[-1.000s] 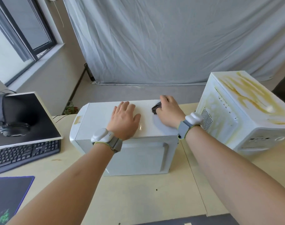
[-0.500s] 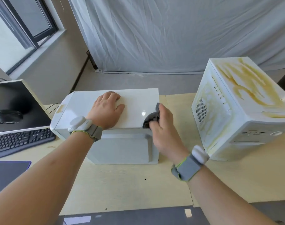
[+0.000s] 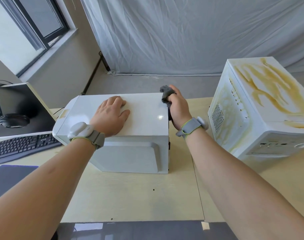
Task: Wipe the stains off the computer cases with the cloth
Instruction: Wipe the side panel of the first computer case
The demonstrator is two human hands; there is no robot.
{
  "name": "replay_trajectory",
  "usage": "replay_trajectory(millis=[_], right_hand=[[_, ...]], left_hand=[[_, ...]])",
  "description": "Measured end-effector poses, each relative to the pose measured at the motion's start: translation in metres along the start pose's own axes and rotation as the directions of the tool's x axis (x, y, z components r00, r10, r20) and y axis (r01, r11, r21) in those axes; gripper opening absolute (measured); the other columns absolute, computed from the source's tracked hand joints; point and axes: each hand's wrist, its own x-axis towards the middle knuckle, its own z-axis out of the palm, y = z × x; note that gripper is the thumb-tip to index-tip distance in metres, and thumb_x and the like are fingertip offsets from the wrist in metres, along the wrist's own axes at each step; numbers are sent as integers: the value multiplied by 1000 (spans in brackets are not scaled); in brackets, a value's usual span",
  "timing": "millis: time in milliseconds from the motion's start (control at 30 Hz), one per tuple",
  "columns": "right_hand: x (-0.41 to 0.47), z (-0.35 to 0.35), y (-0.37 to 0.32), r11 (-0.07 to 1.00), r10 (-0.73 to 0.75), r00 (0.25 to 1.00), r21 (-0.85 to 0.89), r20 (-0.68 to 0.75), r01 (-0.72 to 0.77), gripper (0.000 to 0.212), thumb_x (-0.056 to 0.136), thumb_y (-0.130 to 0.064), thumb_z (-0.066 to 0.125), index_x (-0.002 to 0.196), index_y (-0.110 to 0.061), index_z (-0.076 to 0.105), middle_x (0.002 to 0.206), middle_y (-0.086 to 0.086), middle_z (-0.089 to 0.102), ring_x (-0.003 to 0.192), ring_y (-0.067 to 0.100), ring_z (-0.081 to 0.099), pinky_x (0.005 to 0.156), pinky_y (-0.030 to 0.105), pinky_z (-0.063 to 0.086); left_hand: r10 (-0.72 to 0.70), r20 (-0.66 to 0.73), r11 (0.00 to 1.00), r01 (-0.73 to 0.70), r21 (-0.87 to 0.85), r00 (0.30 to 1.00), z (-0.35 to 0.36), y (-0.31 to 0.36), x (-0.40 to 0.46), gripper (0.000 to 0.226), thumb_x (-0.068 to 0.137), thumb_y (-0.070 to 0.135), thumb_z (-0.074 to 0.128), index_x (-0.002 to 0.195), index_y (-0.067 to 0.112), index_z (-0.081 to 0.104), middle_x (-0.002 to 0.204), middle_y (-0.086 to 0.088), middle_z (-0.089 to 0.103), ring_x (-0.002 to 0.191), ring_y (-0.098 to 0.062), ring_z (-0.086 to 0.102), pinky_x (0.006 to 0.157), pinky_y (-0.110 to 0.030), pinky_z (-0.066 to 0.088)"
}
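A white computer case (image 3: pixel 144 116) lies on its side in the middle of the table, with a small yellowish mark near its left end. My left hand (image 3: pixel 111 115) rests flat on its top. My right hand (image 3: pixel 179 108) grips a dark grey cloth (image 3: pixel 166 94) against the case's far right edge. A second white case (image 3: pixel 262 115) stands to the right, streaked with yellow-brown stains on its top and side.
The pale wooden table (image 3: pixel 130 193) carries a black keyboard (image 3: pixel 21 148), a monitor with headphones (image 3: pixel 11 116) hung on it and a dark mouse mat (image 3: pixel 7 177) at the left. A grey sheet hangs behind. A window is at the upper left.
My right hand has moved with the cloth from the near right corner of the lying case to its far right edge. My left hand stays flat on the top.
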Motion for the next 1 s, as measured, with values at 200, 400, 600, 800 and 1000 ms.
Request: replay_trajectory(millis=[200, 400, 600, 800, 1000], right_hand=[[-72, -14, 28, 993, 29, 1000, 112, -10, -28, 58, 88, 0, 34, 140, -21, 52, 104, -6, 71, 88, 13, 58, 79, 24, 47], [-112, -7, 29, 935, -258, 956, -213, 137, 283, 43, 93, -9, 36, 132, -22, 50, 117, 15, 61, 105, 25, 57, 88, 34, 49], [-91, 46, 22, -37, -335, 791, -846, 512, 532, 30, 87, -17, 36, 109, -8, 54, 107, 11, 56, 103, 34, 50, 95, 45, 40], [-95, 88, 38, -128, -266, 612, -656, 745, 743, 42, 84, -12, 46, 124, -4, 57, 115, 14, 61, 106, 33, 57, 99, 41, 42], [-101, 30, 34, -274, -248, 513, -567, 822, 776, 53, 94, -3, 44, 146, -10, 49, 148, 6, 50, 136, 29, 46, 116, 41, 32]], left_hand=[[0, -20, 1000, 0, 3, 1000, 3, 0, 0, 44, 102, 46, 42, 138, 21, 46, 151, 0, 39, 139, -27, 35, 115, -40, 29], [-5, -18, 1000, 5, 15, 1000, 1, -1, -1, 44, 102, 44, 41, 138, 19, 46, 152, -3, 39, 139, -28, 35, 115, -40, 29], [-41, -29, 992, 38, -117, 999, -3, 0, 0, 39, 100, 38, 48, 134, 19, 54, 147, 1, 47, 133, -24, 44, 110, -36, 34], [-280, -4, 637, 183, -749, 960, -18, -14, -3, 27, 94, 35, 58, 113, 28, 75, 111, 7, 72, 111, -16, 64, 104, -40, 50], [-189, -53, 824, 129, -552, 981, -32, -55, -9, 29, 103, 34, 49, 114, 19, 71, 96, 9, 65, 89, -19, 56, 80, -26, 45]])
